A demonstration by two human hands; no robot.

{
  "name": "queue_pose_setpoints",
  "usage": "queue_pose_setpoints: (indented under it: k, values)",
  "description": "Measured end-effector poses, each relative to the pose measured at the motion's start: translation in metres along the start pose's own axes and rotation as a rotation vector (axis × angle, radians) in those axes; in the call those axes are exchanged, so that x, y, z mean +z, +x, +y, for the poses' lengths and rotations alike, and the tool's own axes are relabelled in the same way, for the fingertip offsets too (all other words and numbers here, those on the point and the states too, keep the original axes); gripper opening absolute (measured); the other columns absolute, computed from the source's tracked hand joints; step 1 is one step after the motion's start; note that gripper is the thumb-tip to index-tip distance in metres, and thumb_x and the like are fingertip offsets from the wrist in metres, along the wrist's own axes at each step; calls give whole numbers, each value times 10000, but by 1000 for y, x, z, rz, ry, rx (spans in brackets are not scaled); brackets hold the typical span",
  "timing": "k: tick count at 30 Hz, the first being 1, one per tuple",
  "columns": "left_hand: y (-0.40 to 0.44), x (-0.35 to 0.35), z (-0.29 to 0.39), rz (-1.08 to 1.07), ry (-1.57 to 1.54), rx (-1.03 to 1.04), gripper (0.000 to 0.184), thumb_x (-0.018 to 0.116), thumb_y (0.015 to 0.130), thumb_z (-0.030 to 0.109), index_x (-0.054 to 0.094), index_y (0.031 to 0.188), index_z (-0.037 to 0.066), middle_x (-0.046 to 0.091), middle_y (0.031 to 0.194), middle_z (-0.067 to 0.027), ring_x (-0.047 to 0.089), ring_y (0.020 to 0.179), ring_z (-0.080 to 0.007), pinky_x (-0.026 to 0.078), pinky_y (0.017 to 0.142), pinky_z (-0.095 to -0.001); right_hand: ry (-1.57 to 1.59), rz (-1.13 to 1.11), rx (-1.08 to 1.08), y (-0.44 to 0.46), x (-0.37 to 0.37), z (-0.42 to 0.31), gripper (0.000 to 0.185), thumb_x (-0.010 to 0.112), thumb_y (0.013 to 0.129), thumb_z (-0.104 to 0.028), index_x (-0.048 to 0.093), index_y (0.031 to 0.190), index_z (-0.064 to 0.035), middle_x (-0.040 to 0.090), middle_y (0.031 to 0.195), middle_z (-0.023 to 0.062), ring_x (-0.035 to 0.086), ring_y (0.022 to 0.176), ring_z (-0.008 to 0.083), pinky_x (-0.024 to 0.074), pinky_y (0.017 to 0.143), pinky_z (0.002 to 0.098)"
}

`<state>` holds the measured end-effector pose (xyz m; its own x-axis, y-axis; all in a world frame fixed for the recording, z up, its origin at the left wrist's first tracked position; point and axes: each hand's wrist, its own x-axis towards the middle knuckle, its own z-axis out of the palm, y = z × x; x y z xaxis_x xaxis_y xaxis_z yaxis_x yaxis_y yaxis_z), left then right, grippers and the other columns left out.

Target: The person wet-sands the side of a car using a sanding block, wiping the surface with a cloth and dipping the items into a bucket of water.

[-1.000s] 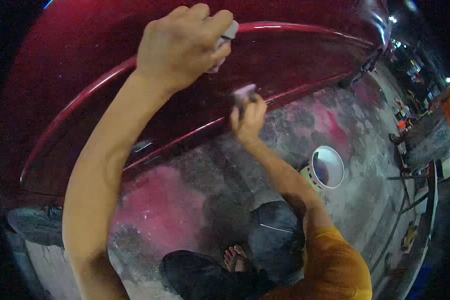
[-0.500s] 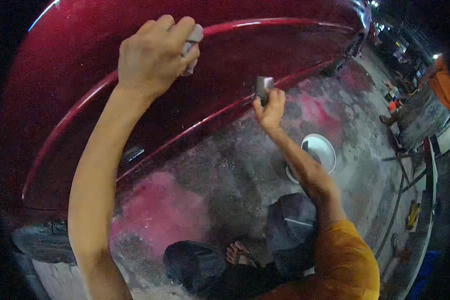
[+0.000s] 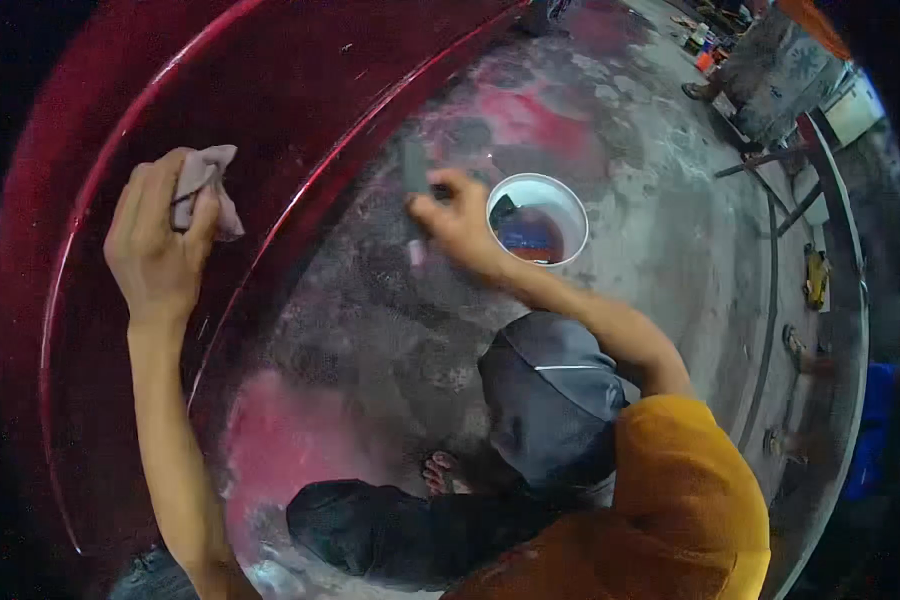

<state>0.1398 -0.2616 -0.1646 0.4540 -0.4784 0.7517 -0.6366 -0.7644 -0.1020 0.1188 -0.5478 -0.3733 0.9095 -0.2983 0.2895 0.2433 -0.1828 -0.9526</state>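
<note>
My left hand (image 3: 160, 230) is closed around a crumpled pale cloth (image 3: 207, 190), in front of the dark red glossy panel (image 3: 270, 130). To the right, my right hand (image 3: 460, 220) holds a grey-green block (image 3: 414, 167) between thumb and fingers, away from the panel and over the floor. Just beyond that hand stands a white bucket (image 3: 577, 207) with dark liquid and a dark object inside. A small pinkish piece (image 3: 416, 252) shows below my right hand, blurred.
Grey concrete floor (image 3: 670, 260) has pink paint stains. My bent knees in dark trousers (image 3: 550, 400) and a bare foot are below. Another person in patterned trousers (image 3: 785, 80) is at the upper right, near a dark metal frame (image 3: 860, 300).
The view has turned rightward and down, bringing the bucket nearer the centre. My right hand has left the panel with the block and is beside the bucket. My left hand still holds the cloth.
</note>
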Motion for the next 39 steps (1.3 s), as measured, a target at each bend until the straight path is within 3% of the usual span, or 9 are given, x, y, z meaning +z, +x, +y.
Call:
queue_pose_setpoints:
  k: [2, 6, 14, 18, 20, 29, 32, 33, 39]
  values:
    - [-2, 29, 2, -45, -136, -132, 264, 711, 924, 175, 700, 1150, 40, 719, 1024, -153, 719, 885, -316, 558, 787, -399, -74, 120, -60, 30, -56, 20, 324, 763, 797, -188, 715, 982, 73, 713, 825, 98, 647, 741, 146, 537, 649, 346]
    - [-1, 92, 46, -296, -583, -702, 296, 684, 936, 190, 700, 1179, 20, 755, 1032, -150, 713, 934, -211, 548, 856, -356, 132, 228, 444, 53, -169, 28, 239, 764, 887, -193, 745, 967, 32, 705, 822, 86, 673, 708, 180, 567, 595, 376]
    - [16, 258, 219, -813, -1064, -494, 290, 726, 912, 209, 720, 1157, 55, 767, 1053, -180, 750, 999, -327, 579, 876, -436, 187, 257, 545, 32, -224, 34, 201, 678, 943, -204, 730, 1010, -23, 638, 856, 16, 582, 748, 133, 532, 650, 338]
    - [-14, 337, 281, -1078, -775, -214, 280, 805, 781, 201, 781, 1035, 88, 767, 1043, -197, 744, 1014, -379, 586, 873, -488, -61, 55, 453, 27, -228, 60, 202, 740, 875, -150, 730, 958, 34, 678, 832, 32, 601, 758, 124, 494, 680, 308]
    - [-50, 383, 302, -1054, -659, -460, 277, 830, 716, 165, 804, 990, 127, 778, 1041, -163, 746, 1035, -359, 590, 894, -476, -294, -14, 413, 21, -230, 79, 231, 752, 850, -151, 723, 957, 52, 672, 831, 38, 606, 783, 134, 501, 696, 319]
    - [-154, 510, 346, -1159, -390, -457, 274, 720, 813, 220, 809, 1071, 188, 794, 1038, -98, 769, 971, -294, 597, 796, -432, -331, -238, 210, 14, -221, 131, 238, 765, 871, -132, 648, 992, 37, 638, 912, 45, 580, 866, 145, 485, 746, 304]
    - [-123, 521, 357, -1178, -306, -281, 251, 641, 905, 249, 808, 1082, 187, 794, 1011, -73, 771, 969, -257, 590, 733, -426, -516, -88, 24, 4, -219, 121, 215, 761, 870, -125, 640, 961, 28, 633, 904, 31, 573, 834, 143, 487, 720, 318]
    - [-67, 395, 307, -1087, -586, -502, 274, 737, 789, 146, 823, 1049, 145, 785, 1082, -170, 764, 1032, -322, 599, 842, -452, -394, -345, 223, 16, -228, 96, 215, 759, 872, -128, 639, 969, 22, 643, 919, 36, 590, 818, 144, 506, 720, 325]
    - [-43, 357, 294, -993, -707, -537, 274, 738, 786, 75, 778, 1050, 12, 757, 1088, -242, 748, 1022, -409, 606, 853, -496, -68, -145, 570, 31, -230, 70, 157, 725, 918, -148, 654, 991, -28, 657, 879, 23, 620, 792, 113, 528, 650, 298]
